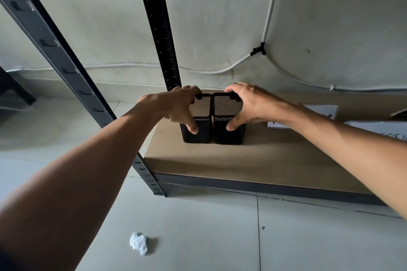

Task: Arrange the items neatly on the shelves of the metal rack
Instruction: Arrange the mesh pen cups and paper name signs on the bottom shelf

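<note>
I look down on a pale plastered wall point(99, 28) and a grey tiled floor point(198, 237). The lowest brown board shelf point(242, 160) of the dark metal rack point(242, 186) sits between them. Two square black mesh metal holders stand upright near the shelf's left end, side by side and touching: the left mesh holder point(202, 137) and the right mesh holder point(229, 137). My left hand point(176, 105) grips the left one and my right hand point(253, 103) grips the right one. Each hand has its fingers curled over the far rim and its thumb pressed on the near face.

I count two rack posts: a grey slotted front upright point(55, 50) and a black rear upright point(158, 28), which stands just behind the left hand. Two white cards with dark handwriting point(323, 112) lie on the board to the right, the nearer partly hidden by my right wrist. One thin white cable point(266, 28) runs along the wall. One crumpled white paper ball point(138, 243) lies on the floor in front of the rack.
</note>
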A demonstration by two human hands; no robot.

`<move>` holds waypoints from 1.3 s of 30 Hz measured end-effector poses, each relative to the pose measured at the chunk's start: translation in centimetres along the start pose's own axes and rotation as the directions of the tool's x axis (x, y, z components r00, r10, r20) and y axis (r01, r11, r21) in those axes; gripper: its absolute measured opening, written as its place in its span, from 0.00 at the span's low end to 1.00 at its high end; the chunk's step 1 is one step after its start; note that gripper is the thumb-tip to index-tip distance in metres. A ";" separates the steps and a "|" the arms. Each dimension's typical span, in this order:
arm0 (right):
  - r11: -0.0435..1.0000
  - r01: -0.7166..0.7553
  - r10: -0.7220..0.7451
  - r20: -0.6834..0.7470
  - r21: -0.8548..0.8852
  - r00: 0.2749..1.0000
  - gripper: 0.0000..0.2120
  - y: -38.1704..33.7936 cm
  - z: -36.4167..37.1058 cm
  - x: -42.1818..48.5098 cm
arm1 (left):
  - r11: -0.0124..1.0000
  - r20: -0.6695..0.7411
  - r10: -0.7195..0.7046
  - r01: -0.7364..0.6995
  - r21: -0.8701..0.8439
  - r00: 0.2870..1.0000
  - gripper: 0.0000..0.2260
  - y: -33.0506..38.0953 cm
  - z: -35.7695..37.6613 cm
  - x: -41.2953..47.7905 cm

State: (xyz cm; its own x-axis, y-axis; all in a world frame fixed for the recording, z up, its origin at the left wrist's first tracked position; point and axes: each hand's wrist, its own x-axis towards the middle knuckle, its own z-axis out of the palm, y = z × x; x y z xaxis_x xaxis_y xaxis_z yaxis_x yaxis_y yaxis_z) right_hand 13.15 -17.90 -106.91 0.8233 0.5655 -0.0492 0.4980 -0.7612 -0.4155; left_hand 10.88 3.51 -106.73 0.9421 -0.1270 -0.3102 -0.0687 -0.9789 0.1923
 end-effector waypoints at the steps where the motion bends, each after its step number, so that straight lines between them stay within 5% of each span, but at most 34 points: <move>1: 1.000 0.000 0.000 -0.007 0.003 1.000 0.47 0.0 0.0 0.0 | 1.000 -0.002 -0.007 0.007 -0.004 1.000 0.51 0.0 0.0 0.0; 18: 1.000 0.005 -0.005 0.011 0.006 1.000 0.47 0.1 0.0 0.0 | 1.000 -0.055 0.000 -0.001 -0.022 0.998 0.46 0.4 0.7 -0.1; 25: 0.998 -0.001 0.002 0.010 -0.062 1.000 0.49 0.0 -0.1 0.0 | 0.999 -0.053 -0.027 0.028 0.020 0.998 0.50 1.0 0.5 -0.6; 30: 0.995 0.027 -0.024 0.034 -0.093 0.999 0.58 -0.1 -0.4 -0.6 | 0.997 -0.052 -0.029 0.032 0.072 0.998 0.62 1.6 0.5 -1.4; 35: 1.000 -0.009 0.008 0.033 0.028 0.999 0.59 0.4 -3.2 -2.7 | 0.994 -0.178 -0.039 0.056 0.094 0.983 0.68 3.8 0.4 -3.6; 39: 0.991 -0.106 0.107 -0.004 0.081 0.994 0.53 4.3 -5.6 -4.3 | 0.993 -0.344 -0.112 0.118 -0.004 0.932 0.62 6.3 1.6 -6.8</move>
State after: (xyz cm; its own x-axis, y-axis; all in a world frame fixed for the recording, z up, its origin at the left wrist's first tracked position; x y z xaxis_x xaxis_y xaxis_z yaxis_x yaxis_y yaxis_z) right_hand 13.27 -25.41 -103.39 0.8730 0.4795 -0.0893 0.3841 -0.7887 -0.4800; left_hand 3.47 -2.06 -104.93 0.9989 0.0463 0.0099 0.0441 -0.9864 0.1585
